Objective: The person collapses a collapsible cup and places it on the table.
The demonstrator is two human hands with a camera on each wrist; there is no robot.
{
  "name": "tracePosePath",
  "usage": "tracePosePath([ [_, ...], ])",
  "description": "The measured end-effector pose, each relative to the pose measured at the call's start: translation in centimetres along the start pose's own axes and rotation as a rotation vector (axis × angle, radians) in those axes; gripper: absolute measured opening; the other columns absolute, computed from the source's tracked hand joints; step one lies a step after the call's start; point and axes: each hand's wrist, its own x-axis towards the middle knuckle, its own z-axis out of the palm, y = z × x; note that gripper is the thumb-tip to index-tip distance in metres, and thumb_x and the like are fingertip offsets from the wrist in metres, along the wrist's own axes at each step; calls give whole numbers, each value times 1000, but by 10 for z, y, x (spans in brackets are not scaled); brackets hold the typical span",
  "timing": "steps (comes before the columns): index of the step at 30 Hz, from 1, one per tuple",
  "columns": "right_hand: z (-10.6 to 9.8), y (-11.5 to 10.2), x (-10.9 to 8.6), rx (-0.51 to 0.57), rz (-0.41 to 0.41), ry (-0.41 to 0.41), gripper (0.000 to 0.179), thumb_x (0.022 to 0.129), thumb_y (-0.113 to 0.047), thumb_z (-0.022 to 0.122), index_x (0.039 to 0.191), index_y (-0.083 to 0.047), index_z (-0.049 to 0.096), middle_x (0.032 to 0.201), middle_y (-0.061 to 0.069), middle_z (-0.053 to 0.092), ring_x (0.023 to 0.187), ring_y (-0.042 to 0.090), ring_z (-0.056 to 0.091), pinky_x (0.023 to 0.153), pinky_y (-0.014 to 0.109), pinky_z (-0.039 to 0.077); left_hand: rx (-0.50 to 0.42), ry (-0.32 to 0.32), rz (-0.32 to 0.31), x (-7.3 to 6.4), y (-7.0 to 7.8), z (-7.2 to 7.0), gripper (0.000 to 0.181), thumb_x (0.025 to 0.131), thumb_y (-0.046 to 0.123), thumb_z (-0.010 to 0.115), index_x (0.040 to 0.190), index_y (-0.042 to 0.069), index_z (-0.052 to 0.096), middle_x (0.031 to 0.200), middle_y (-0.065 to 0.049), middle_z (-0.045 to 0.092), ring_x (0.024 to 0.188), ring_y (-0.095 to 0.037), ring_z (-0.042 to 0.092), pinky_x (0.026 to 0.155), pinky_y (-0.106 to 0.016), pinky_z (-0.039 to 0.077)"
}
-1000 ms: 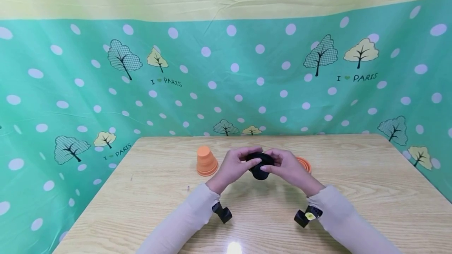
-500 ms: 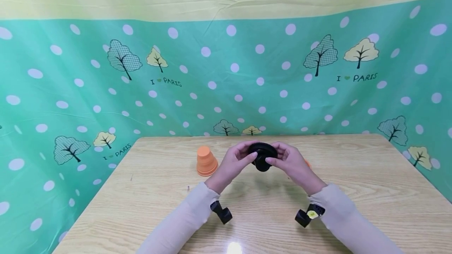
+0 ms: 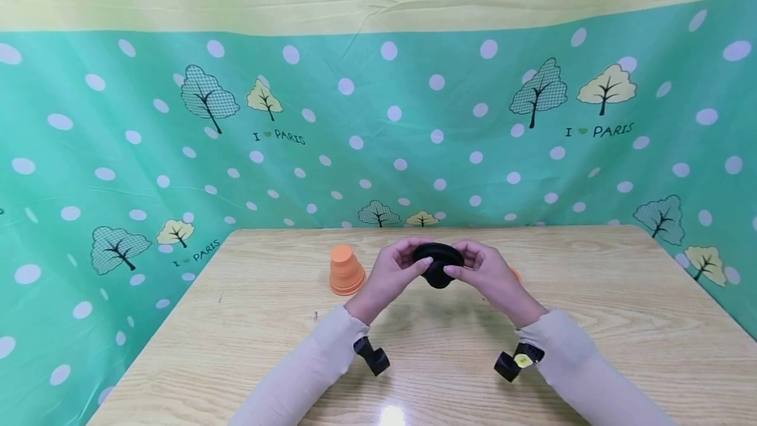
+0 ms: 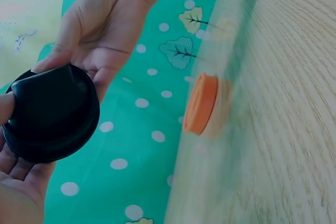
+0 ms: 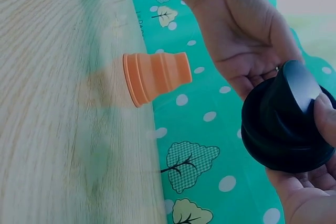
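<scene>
Both hands hold a black collapsible cup in front of me, above the table, its narrow part facing me. My left hand grips its left side, thumb on the narrow part and fingers behind the wide rim. On the other side my right hand does the same. In the left wrist view the black cup looks partly folded, with its raised part slanted. An orange cup stands stepped and upside down, left of my left hand. A flat orange folded cup lies beyond my right hand, mostly hidden in the head view.
The wooden table reaches back to a green dotted curtain. A tiny dark speck lies on the table left of my left forearm. Black wrist cameras hang below both wrists.
Both hands have raised the black cup slightly and tilted its narrow part towards me, and the thumbs now press on it. The right hand now covers most of the flat orange cup.
</scene>
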Motion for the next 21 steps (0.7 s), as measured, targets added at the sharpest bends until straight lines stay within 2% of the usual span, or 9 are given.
tracePosePath([
  [4, 0, 0, 0, 4, 13, -27, 35, 86, -8, 69, 114, 8, 53, 109, 14, 63, 94, 13, 66, 79, 26, 54, 10, 2, 1, 1, -1, 0, 31, 91, -1, 59, 121, -7, 58, 114, -25, 62, 90, -8, 63, 79, -21, 52],
  [7, 0, 0, 0, -23, 13, -53, 39, 85, -11, 70, 116, 6, 53, 112, 19, 61, 97, 17, 65, 80, 28, 54, 38, -10, -8, -1, 6, 2, 32, 90, -3, 59, 121, -9, 58, 115, -26, 62, 90, -10, 64, 77, -22, 53],
  [12, 0, 1, 1, -133, -33, -71, 39, 85, -11, 71, 116, 6, 55, 113, 23, 60, 101, 27, 63, 79, 27, 54, 120, -38, -7, -7, 23, 6, 32, 90, -2, 60, 121, -10, 58, 116, -25, 62, 98, -25, 64, 79, -24, 53],
  [14, 0, 2, 1, -172, -43, -66, 37, 85, -11, 70, 115, 7, 56, 111, 23, 60, 100, 29, 63, 78, 26, 54, 151, -43, -2, -8, 25, 7, 32, 89, -2, 61, 121, -9, 59, 115, -25, 63, 100, -30, 64, 79, -23, 53],
  [18, 0, 2, 1, -216, -34, -81, 33, 86, -10, 69, 113, 6, 58, 107, 21, 62, 96, 27, 64, 75, 26, 55, 176, -54, -8, -8, 27, 8, 32, 90, -1, 60, 122, -7, 59, 116, -23, 63, 102, -31, 63, 79, -23, 53],
  [21, 1, 2, 1, -229, -37, -101, 29, 87, -9, 68, 110, 6, 60, 105, 19, 63, 93, 23, 64, 73, 26, 55, 145, -64, -27, -7, 24, 7, 33, 90, 1, 60, 123, -6, 59, 119, -23, 62, 106, -29, 62, 82, -24, 52],
])
